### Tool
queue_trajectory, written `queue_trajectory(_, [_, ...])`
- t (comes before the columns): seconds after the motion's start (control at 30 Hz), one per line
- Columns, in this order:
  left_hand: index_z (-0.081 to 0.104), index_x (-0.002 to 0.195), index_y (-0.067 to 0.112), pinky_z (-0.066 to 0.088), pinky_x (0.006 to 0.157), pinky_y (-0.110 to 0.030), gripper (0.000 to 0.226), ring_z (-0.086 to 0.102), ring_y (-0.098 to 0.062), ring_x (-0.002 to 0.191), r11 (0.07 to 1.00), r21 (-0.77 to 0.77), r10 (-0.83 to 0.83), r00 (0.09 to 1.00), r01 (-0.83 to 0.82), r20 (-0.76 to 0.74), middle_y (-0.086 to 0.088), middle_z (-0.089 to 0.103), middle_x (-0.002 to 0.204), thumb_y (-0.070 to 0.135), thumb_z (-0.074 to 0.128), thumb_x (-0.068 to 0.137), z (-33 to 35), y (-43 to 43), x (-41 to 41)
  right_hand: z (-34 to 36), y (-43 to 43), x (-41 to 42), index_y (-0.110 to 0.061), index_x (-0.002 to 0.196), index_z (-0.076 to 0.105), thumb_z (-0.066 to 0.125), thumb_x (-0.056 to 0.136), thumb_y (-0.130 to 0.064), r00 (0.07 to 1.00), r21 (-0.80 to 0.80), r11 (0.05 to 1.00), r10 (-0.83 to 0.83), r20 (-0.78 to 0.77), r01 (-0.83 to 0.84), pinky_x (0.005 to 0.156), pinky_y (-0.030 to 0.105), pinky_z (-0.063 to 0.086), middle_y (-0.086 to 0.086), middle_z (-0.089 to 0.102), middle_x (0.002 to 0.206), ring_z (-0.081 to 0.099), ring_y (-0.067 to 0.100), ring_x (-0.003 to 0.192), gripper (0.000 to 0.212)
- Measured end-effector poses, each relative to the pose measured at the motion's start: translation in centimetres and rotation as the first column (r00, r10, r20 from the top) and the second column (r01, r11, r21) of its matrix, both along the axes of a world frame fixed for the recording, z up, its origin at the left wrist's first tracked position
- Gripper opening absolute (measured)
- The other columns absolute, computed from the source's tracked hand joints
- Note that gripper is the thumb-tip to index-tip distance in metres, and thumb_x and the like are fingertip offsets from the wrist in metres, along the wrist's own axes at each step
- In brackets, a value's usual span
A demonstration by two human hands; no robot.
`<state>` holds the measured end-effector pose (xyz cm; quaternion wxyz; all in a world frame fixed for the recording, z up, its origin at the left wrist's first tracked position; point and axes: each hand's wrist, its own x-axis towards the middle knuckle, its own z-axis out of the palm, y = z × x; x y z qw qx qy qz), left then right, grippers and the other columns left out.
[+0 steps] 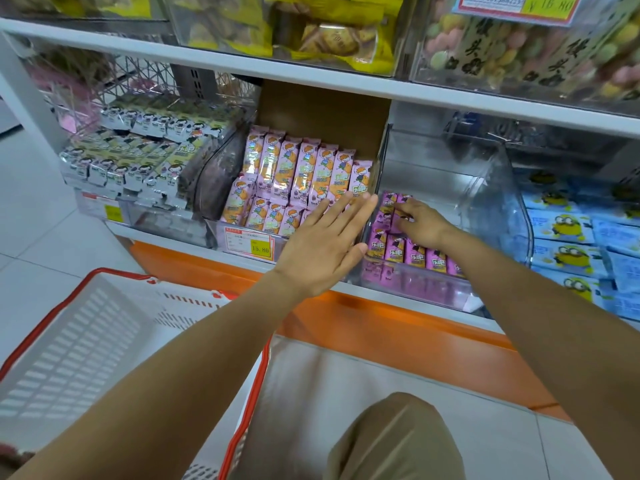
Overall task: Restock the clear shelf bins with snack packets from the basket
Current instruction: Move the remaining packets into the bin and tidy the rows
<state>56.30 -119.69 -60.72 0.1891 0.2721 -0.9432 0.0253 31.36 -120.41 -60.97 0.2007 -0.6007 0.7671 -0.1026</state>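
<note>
Status: right hand [420, 225] is inside the clear bin [485, 188], grip curled down on the purple packets [415, 256] at the bin's front-left, looks like seating one on the stack. Left hand [325, 244] is flat with fingers straight, holding nothing, at the bin's left wall; can't tell if it touches the wall.

Progress: I'd call it partly done. Purple packets fill one row along the front plus a short stack at the left; the back and right of the bin are bare plastic. The basket [79, 344], white with a red rim, sits on the floor lower-left. No packets in the part I can see, but the left forearm covers some of it, so supply may be nearly out. The neighbouring bin of pink-orange packets [301, 171] looks full, as do the green-white packets [138, 147] further left.

Text: purple and pink-orange packs both read 乐吧. Yellow price tag [259, 249] on the pink-orange bin reads 15.80. Top-shelf tag [519, 5] starts ¥16, rest blurred, barcode digits partly cut off. Blue packets [568, 230] to the right carry a yellow goggle-eyed cartoon figure, text too small to read
</note>
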Motion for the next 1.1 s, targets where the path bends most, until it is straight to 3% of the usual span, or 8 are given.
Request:
queue_trajectory(0.1, [-0.005, 0.155, 0.018, 0.012, 0.122, -0.044, 0.060, 0.006, -0.019, 0.152, 1.000, 0.000, -0.005, 1.000, 0.005, -0.003, -0.002, 0.011, 0.164, 0.043, 0.017, 0.105, 0.0, 0.0, 0.0, 0.0, -0.5, 0.3, -0.018, 0.148, 0.039, 0.044, 0.102, -0.025, 0.999, 0.017, 1.000, 0.007, 0.041, -0.007, 0.114, 0.033, 0.027, 0.011, 0.025, 0.158, 0.031, 0.030, 0.142, 0.046])
queue_trajectory(0.3, [-0.005, 0.155, 0.018, 0.013, 0.122, -0.044, 0.060, 0.007, -0.020, 0.151, 1.000, -0.004, -0.004, 1.000, 0.004, 0.001, -0.002, 0.013, 0.164, 0.043, 0.017, 0.105, -0.1, -0.1, 0.1, 0.1, 0.1, -0.3, -0.022, 0.146, 0.042, 0.044, 0.103, -0.020, 0.999, 0.031, 0.999, 0.018, 0.049, -0.019, 0.085, 0.029, 0.044, 0.007, 0.043, 0.142, 0.055, 0.029, 0.112, 0.044])
queue_trajectory(0.5, [-0.006, 0.155, 0.019, 0.015, 0.122, -0.044, 0.060, 0.010, -0.021, 0.151, 1.000, 0.002, -0.001, 1.000, 0.001, -0.003, -0.002, 0.014, 0.163, 0.043, 0.017, 0.105, 0.1, 0.1, 0.0, 1.3, 1.0, 0.0, -0.020, 0.151, 0.033, 0.049, 0.101, -0.022, 0.997, 0.055, 0.997, 0.054, 0.051, -0.057, 0.110, 0.028, 0.029, 0.006, 0.022, 0.159, 0.031, 0.027, 0.142, 0.052])
queue_trajectory(0.63, [-0.012, 0.154, 0.020, 0.015, 0.122, -0.044, 0.060, 0.009, -0.020, 0.151, 1.000, 0.004, 0.004, 1.000, -0.004, 0.007, -0.001, 0.014, 0.164, 0.044, 0.014, 0.105, 0.0, 0.0, 0.1, 2.1, 1.6, 0.2, -0.019, 0.148, 0.039, 0.046, 0.102, -0.021, 1.000, 0.052, 0.998, 0.018, 0.015, -0.019, 0.095, 0.026, 0.039, 0.008, 0.035, 0.154, 0.050, 0.028, 0.127, 0.046])
queue_trajectory(0.7, [-0.013, 0.154, 0.021, 0.015, 0.122, -0.044, 0.060, 0.007, -0.020, 0.151, 1.000, 0.009, 0.007, 1.000, -0.007, 0.016, -0.001, 0.014, 0.164, 0.045, 0.013, 0.105, 0.0, -0.1, 0.1, 2.5, 2.4, 0.4, -0.022, 0.148, 0.039, 0.045, 0.102, -0.024, 1.000, 0.094, 0.995, 0.030, -0.008, -0.030, 0.097, 0.028, 0.040, 0.007, 0.037, 0.154, 0.053, 0.028, 0.124, 0.046])
queue_trajectory(0.83, [-0.011, 0.155, 0.020, 0.015, 0.122, -0.044, 0.061, 0.007, -0.019, 0.151, 0.999, 0.031, 0.014, 1.000, -0.015, 0.027, -0.002, 0.016, 0.164, 0.046, 0.009, 0.104, 0.0, 0.0, 0.0, 2.8, 4.1, 1.1, -0.021, 0.147, 0.039, 0.044, 0.103, -0.032, 0.995, 0.230, 0.970, 0.087, -0.050, -0.073, 0.103, 0.030, 0.037, 0.008, 0.041, 0.151, 0.048, 0.027, 0.129, 0.046])
queue_trajectory(0.97, [-0.013, 0.154, 0.022, 0.012, 0.122, -0.042, 0.061, 0.004, -0.019, 0.152, 0.998, 0.055, 0.015, 1.000, -0.016, 0.024, -0.001, 0.010, 0.164, 0.048, 0.005, 0.102, 0.2, 0.2, 0.0, 3.4, 5.1, 1.1, -0.022, 0.143, 0.046, 0.047, 0.102, -0.033, 1.000, 0.152, 0.988, 0.020, -0.012, -0.018, 0.098, 0.024, 0.035, 0.007, 0.045, 0.148, 0.046, 0.026, 0.131, 0.043])
queue_trajectory(1.1, [-0.014, 0.154, 0.023, 0.013, 0.122, -0.043, 0.061, 0.005, -0.019, 0.152, 0.997, 0.080, 0.015, 1.000, -0.016, 0.012, 0.000, 0.010, 0.164, 0.047, 0.005, 0.101, 0.3, 0.2, 0.0, 3.8, 5.9, 0.2, -0.023, 0.141, 0.049, 0.047, 0.101, -0.038, 0.998, 0.135, 0.990, -0.037, -0.044, 0.043, 0.104, 0.030, 0.035, 0.008, 0.044, 0.149, 0.045, 0.027, 0.132, 0.043])
